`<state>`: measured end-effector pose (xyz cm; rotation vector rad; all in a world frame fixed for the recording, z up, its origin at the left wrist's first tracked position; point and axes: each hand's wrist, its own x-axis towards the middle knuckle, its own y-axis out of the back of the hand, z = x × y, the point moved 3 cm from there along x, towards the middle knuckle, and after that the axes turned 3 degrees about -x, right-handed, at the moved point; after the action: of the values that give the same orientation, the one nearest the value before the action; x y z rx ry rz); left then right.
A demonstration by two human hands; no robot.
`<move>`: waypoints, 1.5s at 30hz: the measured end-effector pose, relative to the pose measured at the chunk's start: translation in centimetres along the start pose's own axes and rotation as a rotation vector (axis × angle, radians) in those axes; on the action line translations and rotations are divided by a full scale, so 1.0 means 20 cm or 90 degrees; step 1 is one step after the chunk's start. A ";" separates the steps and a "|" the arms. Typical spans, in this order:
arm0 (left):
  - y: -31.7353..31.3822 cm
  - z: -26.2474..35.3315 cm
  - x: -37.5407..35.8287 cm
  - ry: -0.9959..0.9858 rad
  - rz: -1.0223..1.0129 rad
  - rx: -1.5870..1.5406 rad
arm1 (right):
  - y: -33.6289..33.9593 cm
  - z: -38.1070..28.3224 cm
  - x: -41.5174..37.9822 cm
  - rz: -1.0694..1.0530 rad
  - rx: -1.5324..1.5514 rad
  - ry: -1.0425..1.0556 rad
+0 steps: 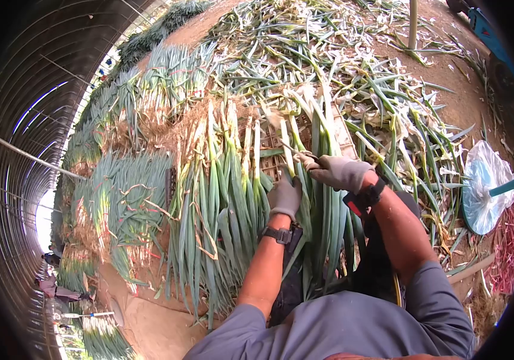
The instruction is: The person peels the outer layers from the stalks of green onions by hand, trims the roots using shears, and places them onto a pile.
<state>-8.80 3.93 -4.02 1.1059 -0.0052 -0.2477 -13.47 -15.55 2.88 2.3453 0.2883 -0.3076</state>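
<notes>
Both my hands wear grey work gloves and work close together over a row of long green onions (215, 180). My left hand (284, 197) is closed around one green onion stalk (286, 144), its pale root end pointing away from me and its green leaves towards my lap. Just right of it, my right hand (340, 172) is closed, fingertips pinched beside the same stalk. A thin brownish strip (293, 150) shows at those fingertips; I cannot tell what it is. More thick stalks (326, 129) lie beyond and beneath my right hand.
Under the stalks shows a brown slatted crate (345, 135). Loose leaf trimmings (389, 96) cover the ground ahead and right. Tied onion bundles (128, 186) stand at left. On the right are a clear plastic bag (488, 180) on something blue and a heap of red ties (509, 252).
</notes>
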 end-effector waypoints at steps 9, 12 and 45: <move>-0.11 -0.08 -0.02 -0.072 -0.026 0.173 | -0.07 -0.02 0.18 0.086 -0.083 -0.107; -0.18 -0.16 0.00 -0.089 0.018 0.173 | -0.10 0.00 0.22 0.103 -0.073 -0.120; -0.18 -0.38 0.13 -0.035 -0.020 -0.235 | -0.12 0.02 0.37 0.073 -0.017 -0.051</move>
<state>-6.08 8.70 -10.93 0.7322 0.0095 -0.2942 -7.25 -13.27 -1.07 2.3062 0.1178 -0.3390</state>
